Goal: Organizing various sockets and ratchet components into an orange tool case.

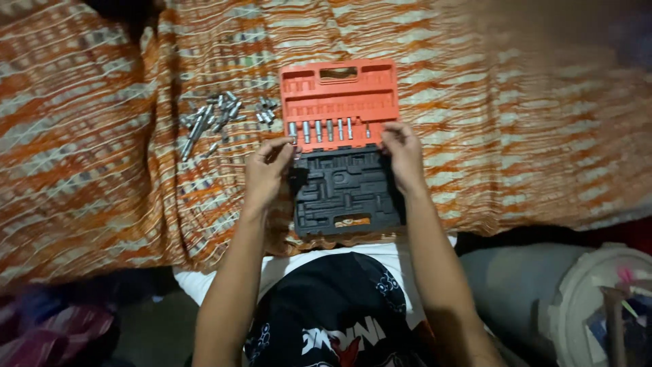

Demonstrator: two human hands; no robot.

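An open tool case lies on an orange striped cloth (95,170). Its orange lid (339,92) is folded back and holds a row of several metal sockets (326,129). The black moulded tray (346,194) is nearer me. My left hand (266,170) rests at the case's left hinge edge, fingers pinched near the leftmost socket; whether it holds one I cannot tell. My right hand (402,155) grips the right edge of the case at the hinge.
A loose heap of metal sockets and bits (221,115) lies on the cloth left of the case. A white bucket-like container (598,306) stands at the lower right. My lap, in a dark printed shirt, is below the case.
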